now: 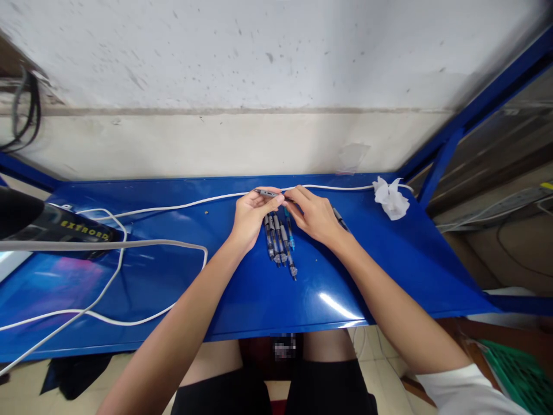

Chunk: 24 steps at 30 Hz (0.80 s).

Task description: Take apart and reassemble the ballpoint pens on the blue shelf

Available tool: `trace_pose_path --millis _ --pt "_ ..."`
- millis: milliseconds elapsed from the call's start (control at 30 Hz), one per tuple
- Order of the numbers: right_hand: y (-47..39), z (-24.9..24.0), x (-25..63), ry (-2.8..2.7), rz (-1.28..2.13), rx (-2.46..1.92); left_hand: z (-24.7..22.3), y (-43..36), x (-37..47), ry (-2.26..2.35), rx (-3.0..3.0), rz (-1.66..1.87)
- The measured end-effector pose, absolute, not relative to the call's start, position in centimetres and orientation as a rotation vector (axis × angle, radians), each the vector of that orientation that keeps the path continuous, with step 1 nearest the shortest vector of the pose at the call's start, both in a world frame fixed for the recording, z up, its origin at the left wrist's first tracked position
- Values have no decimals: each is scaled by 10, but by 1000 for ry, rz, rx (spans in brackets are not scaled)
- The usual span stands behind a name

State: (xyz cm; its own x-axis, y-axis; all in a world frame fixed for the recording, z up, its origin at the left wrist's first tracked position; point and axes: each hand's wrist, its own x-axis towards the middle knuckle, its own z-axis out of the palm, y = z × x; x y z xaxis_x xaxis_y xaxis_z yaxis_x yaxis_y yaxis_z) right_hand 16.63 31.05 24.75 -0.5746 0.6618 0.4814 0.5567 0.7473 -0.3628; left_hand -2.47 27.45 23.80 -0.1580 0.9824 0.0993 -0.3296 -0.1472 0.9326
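Between thumb and fingers, my left hand (253, 216) grips a grey and black pen (266, 193) that lies roughly level above the desk. My right hand (313, 214) pinches the pen's dark right end, its fingertips close to the left thumb. Just below the hands, several clear-barrelled pens (280, 245) with dark grips lie side by side on the blue desk. A blue pen (289, 230) sits at the right of that row, partly under my right hand. Another dark pen (341, 220) lies beyond my right wrist.
White cables (164, 242) loop over the left of the blue desk (242, 300), and one runs along its back. A black object with yellow lettering (82, 230) stands at left. Crumpled white paper (391, 197) lies back right. A wall (207, 144) rises behind; a blue frame (444, 155) stands at right.
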Motion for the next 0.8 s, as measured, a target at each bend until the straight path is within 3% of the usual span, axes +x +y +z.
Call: trace_pose_path --millis 200,800 --pt "312 245 165 -2245 379 -892 238 274 -24 969 968 1553" --pt "310 246 165 -2298 346 -856 241 276 -26 923 850 1611"
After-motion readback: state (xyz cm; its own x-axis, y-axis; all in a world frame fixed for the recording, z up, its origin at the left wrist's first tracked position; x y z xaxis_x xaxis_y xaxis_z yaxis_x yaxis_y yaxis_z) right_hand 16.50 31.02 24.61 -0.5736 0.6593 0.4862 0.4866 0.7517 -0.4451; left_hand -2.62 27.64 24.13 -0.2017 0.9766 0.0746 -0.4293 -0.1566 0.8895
